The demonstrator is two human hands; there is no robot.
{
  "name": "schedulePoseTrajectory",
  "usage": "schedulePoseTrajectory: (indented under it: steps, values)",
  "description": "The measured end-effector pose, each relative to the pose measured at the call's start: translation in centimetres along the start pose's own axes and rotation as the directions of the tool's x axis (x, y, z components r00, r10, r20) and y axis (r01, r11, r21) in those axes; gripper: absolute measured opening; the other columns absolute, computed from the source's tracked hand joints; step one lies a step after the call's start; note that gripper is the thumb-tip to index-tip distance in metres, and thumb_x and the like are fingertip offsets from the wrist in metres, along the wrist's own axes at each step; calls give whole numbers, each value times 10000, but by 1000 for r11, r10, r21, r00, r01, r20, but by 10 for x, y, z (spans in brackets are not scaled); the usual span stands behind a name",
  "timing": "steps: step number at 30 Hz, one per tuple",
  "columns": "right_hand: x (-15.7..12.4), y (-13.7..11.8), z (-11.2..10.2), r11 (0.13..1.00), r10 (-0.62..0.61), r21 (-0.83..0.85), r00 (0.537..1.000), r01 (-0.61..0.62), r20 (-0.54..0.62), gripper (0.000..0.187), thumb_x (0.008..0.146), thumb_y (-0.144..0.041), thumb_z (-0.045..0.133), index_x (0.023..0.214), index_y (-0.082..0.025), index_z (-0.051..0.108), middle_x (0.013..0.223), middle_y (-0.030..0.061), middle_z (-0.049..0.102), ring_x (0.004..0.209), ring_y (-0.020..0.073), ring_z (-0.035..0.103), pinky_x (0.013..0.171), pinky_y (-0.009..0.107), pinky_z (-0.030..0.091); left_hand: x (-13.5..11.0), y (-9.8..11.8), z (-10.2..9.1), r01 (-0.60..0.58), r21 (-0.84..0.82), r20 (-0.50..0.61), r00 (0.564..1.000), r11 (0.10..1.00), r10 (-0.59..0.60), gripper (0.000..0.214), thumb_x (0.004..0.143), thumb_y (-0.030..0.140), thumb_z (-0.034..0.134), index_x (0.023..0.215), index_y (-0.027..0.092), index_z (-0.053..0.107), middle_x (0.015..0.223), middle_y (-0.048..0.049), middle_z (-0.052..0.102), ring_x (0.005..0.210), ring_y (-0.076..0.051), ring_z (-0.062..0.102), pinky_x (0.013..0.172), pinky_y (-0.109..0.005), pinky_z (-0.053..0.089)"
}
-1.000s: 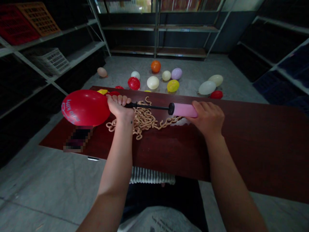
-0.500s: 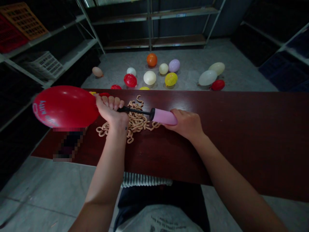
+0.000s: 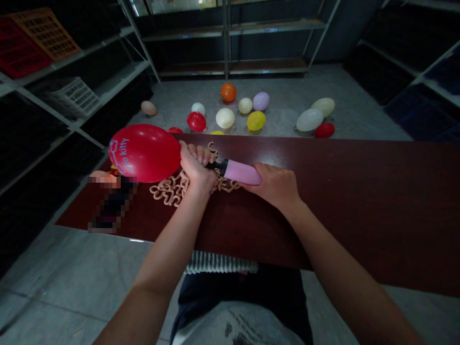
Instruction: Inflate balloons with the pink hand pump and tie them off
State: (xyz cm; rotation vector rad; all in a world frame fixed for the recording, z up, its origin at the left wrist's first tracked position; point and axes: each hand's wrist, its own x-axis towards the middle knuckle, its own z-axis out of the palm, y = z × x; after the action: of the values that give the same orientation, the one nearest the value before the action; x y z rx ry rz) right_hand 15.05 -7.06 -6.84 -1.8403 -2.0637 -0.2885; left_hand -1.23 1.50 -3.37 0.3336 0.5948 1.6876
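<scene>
A swollen red balloon with pale blue lettering sits at the nozzle end of a hand pump, over the table's left part. My left hand is closed around the balloon's neck and the pump's black end; the neck itself is hidden by my fingers. Around the pump's pink barrel my right hand is wrapped. Only a short black length shows between the two hands. Beneath my left hand a heap of beige curly strands lies on the dark red table.
A blurred dark object lies at the table's left end. Several balloons, among them an orange one and a white one, rest on the floor beyond. Metal shelves stand behind, with crates on the left.
My left hand has moved right with the balloon, towards my right hand. The black rod, long in sight before, has slid into the pink barrel. My right hand has barely moved.
</scene>
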Motion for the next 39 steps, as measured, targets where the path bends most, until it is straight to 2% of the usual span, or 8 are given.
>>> schedulePoseTrajectory:
  steps: [9,13,17,22,26,31,34,39]
  values:
    - [6,11,4,991,-53,-132,990,36,-127,613,788,-741,474,1007,-200,659,850,69,716,717,190,612,617,300,258,7,15,2,-41,-58,-29,999,997,40,539,1009,462,368,587,191,172,421,79,170,331,-58,181,374,-217,191]
    - [5,24,-6,965,-85,-255,991,55,-108,535,820,-667,509,1023,-194,653,848,74,701,746,205,612,639,312,293,16,24,-4,-72,-119,-33,997,990,68,523,1017,432,354,582,193,187,422,78,183,333,-63,181,383,-225,185]
    - [4,41,-10,938,-94,-345,985,39,-142,474,810,-605,558,1027,-196,659,860,83,699,792,239,607,672,341,323,26,33,-12,-101,-153,-81,993,983,89,501,1016,375,358,582,191,188,420,79,183,336,-66,176,391,-229,179]
    - [1,54,-10,947,6,-315,985,-60,-170,433,791,-525,595,1079,-208,660,931,117,705,827,269,608,658,352,333,34,42,-18,-129,-164,-104,988,978,113,502,1019,376,336,578,193,181,420,78,175,336,-68,167,393,-232,174]
    - [-1,47,-10,953,22,-293,986,-70,-164,456,784,-585,576,1024,-209,672,894,114,708,772,261,609,632,348,326,35,49,-20,-179,-132,-70,983,975,171,512,1022,385,328,566,197,189,431,76,172,333,-72,166,389,-242,171]
    - [0,31,-4,970,-21,-244,998,5,-65,457,751,-623,609,930,-207,664,791,69,701,679,223,621,577,316,304,30,52,-15,-200,-85,-44,979,976,197,549,1021,432,336,557,189,173,432,75,162,331,-65,161,379,-231,169]
    - [2,18,-2,988,-26,-155,999,19,-43,463,748,-631,600,929,-209,659,802,57,713,665,216,633,561,305,294,19,43,-6,-177,-69,-16,984,982,176,560,1008,461,368,552,187,193,432,76,169,328,-63,160,366,-225,164]
    - [1,1,-2,997,-5,-72,1000,3,-27,467,786,-627,540,935,-198,647,826,74,727,658,221,637,557,302,273,-4,13,9,-107,-29,10,994,994,108,566,997,473,399,542,190,218,418,75,171,321,-65,160,351,-226,165]
